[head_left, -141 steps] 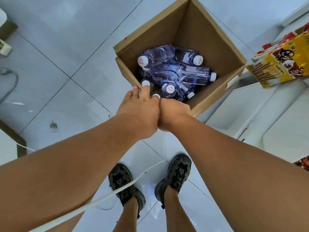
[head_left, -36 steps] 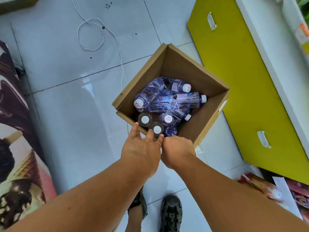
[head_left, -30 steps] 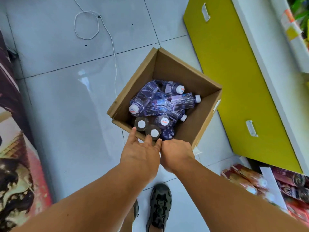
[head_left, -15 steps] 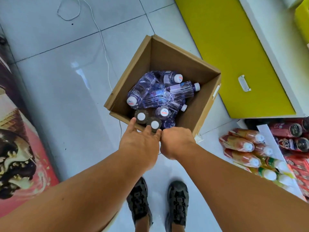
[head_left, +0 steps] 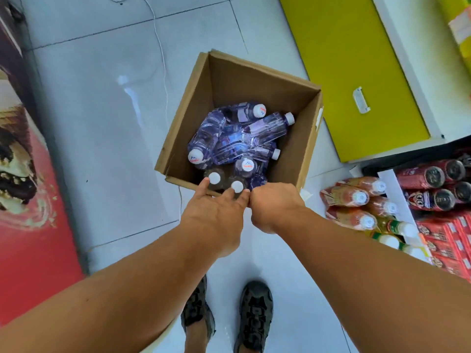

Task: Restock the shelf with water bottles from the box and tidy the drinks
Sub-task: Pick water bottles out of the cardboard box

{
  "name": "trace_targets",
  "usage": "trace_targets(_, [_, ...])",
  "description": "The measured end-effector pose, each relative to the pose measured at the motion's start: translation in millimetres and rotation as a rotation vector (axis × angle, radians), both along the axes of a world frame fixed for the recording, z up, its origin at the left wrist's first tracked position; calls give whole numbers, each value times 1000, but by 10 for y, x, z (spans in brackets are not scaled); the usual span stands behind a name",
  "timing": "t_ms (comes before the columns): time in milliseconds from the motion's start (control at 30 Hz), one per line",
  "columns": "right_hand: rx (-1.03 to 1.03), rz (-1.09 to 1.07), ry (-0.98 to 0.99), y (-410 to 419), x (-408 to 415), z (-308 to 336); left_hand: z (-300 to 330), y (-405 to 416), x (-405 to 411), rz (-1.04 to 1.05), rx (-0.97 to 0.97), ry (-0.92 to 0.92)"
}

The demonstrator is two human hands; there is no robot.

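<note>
A red freezer panel (head_left: 30, 225) stands at the left. The left hand (head_left: 216, 215) grips the near rim of the cardboard box (head_left: 178, 138), fingers over the edge; the right hand (head_left: 275, 205), touching it, clutches the same rim. Water bottles (head_left: 237, 138) lie jumbled inside the box. Shelved drinks (head_left: 356, 205) sit at the right.

Both arms are bare from the hands to the frame edge, with no sleeves, watch or rings visible on the left hand (head_left: 216, 215) or right hand (head_left: 274, 205). Below the hands, bare legs end in dark grey-black strapped sandals (head_left: 253, 314) with cut-out uppers.
</note>
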State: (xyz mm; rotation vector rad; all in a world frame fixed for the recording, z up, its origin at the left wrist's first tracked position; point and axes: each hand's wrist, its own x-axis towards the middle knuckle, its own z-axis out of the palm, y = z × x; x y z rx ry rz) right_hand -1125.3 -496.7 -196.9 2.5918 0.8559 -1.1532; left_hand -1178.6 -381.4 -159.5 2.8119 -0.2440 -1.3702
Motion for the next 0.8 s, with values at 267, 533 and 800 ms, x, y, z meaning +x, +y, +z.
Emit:
trace_targets(267, [7, 42, 22, -578, -662, -60, -116, -388, -766, 89, 43, -6])
trace_targets(533, [13, 9, -1, -914, -1047, -50, -159, -478, -1204, 96, 74, -68])
trace_targets(800, [10, 56, 13, -1413, -1168, -27, -81, -914, -1304, 50, 38, 29])
